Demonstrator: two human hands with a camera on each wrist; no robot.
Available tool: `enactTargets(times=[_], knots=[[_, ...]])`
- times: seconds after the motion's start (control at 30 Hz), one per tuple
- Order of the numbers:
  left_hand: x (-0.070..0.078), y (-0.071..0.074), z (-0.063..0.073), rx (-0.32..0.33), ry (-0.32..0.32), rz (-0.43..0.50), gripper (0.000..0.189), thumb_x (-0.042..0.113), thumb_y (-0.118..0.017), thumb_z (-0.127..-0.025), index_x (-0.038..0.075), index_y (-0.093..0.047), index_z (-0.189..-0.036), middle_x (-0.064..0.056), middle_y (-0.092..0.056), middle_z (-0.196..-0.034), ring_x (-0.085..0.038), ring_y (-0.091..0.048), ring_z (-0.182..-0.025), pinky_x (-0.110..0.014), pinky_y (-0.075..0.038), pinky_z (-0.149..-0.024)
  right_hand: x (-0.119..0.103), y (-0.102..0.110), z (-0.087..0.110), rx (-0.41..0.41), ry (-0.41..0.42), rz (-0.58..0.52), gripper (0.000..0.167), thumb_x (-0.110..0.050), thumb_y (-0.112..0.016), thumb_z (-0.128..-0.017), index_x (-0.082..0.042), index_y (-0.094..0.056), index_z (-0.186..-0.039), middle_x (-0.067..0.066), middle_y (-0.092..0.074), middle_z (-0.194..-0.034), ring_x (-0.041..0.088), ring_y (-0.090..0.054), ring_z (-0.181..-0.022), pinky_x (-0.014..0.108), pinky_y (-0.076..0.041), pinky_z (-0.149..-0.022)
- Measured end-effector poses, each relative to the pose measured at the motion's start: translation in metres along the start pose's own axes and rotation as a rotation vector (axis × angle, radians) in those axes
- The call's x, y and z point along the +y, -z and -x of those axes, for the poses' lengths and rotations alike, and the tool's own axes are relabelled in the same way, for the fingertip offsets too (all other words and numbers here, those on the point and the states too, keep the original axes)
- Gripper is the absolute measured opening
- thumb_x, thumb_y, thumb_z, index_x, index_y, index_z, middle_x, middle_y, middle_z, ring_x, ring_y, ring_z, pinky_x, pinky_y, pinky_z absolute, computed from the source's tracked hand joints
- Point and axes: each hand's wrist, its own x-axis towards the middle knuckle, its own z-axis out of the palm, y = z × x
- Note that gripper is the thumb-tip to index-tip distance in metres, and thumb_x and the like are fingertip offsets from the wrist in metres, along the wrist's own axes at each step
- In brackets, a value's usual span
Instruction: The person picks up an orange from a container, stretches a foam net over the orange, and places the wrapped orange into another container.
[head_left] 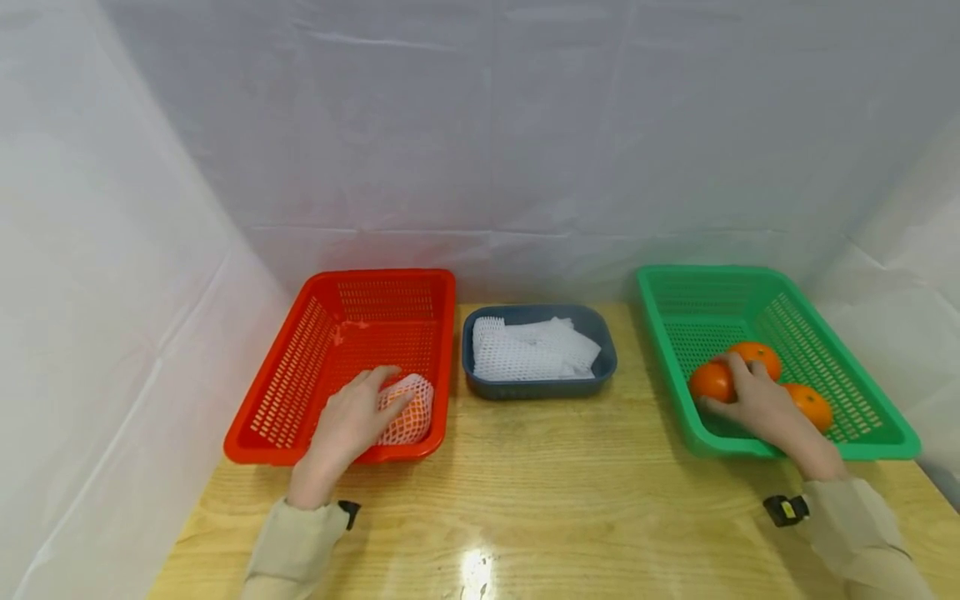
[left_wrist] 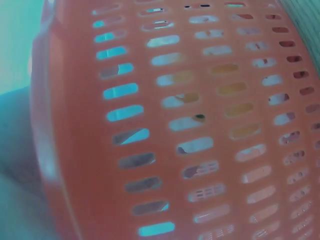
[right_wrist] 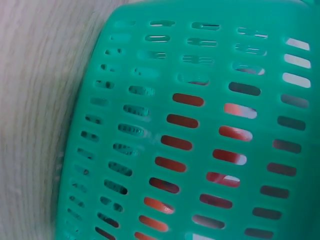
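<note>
In the head view, my left hand (head_left: 352, 417) reaches over the front of the red basket (head_left: 337, 457). Its thumb overlaps an orange in a white foam net (head_left: 414, 417) at the basket's front right, and its fingers are loosely spread beside it. On the other side, my right hand (head_left: 757, 404) is inside the green basket (head_left: 847, 450), gripping a reddish orange (head_left: 711, 382) with thumb and fingers around it. Two more oranges, one behind (head_left: 757, 358) and one to the right (head_left: 812, 407), lie close to that hand. Basket walls hide most of both hands in the wrist views.
Between the baskets stands a dark blue-grey tray (head_left: 536, 388) holding several white foam nets (head_left: 532, 348). The wooden table (head_left: 555, 492) stretches in front. White sheeting (head_left: 480, 150) hangs behind and at both sides.
</note>
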Motion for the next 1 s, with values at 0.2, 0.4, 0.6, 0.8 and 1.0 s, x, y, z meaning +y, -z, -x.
enactTargets(times=[0.2,0.4,0.6,0.8,1.0], knots=[[0.007,0.002,0.003,0.053,-0.033,-0.007,0.053,0.034,-0.066,-0.099,0.003,-0.056,-0.141,-0.021,-0.060,-0.137,-0.023,-0.056,-0.068,-0.036,-0.049,-0.058,-0.001,0.001,0.001,0.110,-0.006,-0.053,0.069,-0.030,-0.070,-0.096,0.005,-0.035,-0.143,0.048,-0.032,-0.125,0.052,-0.059,-0.082,0.055,-0.052,-0.060],[0.020,0.002,0.006,0.130,-0.095,0.041,0.048,0.030,-0.067,-0.098,0.006,-0.058,-0.139,-0.018,-0.059,-0.138,-0.037,-0.065,-0.109,-0.056,-0.053,-0.091,-0.006,0.003,0.004,0.262,-0.010,-0.108,0.067,-0.028,-0.069,-0.095,0.003,-0.037,-0.145,0.045,-0.032,-0.124,0.054,-0.056,-0.085,0.056,-0.052,-0.059],[0.043,0.004,0.011,0.213,-0.196,0.102,0.043,0.030,-0.070,-0.097,0.010,-0.063,-0.134,-0.011,-0.061,-0.136,-0.032,-0.062,-0.118,-0.052,-0.052,-0.096,-0.029,0.010,0.010,0.375,0.010,-0.161,0.065,-0.028,-0.067,-0.095,-0.002,-0.040,-0.148,0.040,-0.041,-0.121,0.049,-0.053,-0.091,0.057,-0.048,-0.063],[0.074,-0.003,0.014,0.281,-0.379,0.134,0.037,0.027,-0.072,-0.096,0.013,-0.066,-0.129,-0.004,-0.062,-0.132,-0.020,-0.066,-0.098,-0.037,-0.057,-0.081,-0.076,0.017,0.019,0.390,0.107,-0.214,0.064,-0.029,-0.069,-0.096,-0.012,-0.041,-0.151,0.030,-0.049,-0.128,0.044,-0.056,-0.098,0.059,-0.049,-0.069],[0.107,-0.021,0.009,0.284,-0.582,0.164,0.036,0.025,-0.072,-0.096,0.013,-0.065,-0.130,-0.004,-0.062,-0.132,-0.018,-0.067,-0.101,-0.031,-0.055,-0.078,-0.118,0.007,0.022,0.382,0.218,-0.234,0.066,-0.025,-0.073,-0.093,-0.015,-0.043,-0.150,0.023,-0.052,-0.133,0.041,-0.058,-0.107,0.063,-0.052,-0.076]])
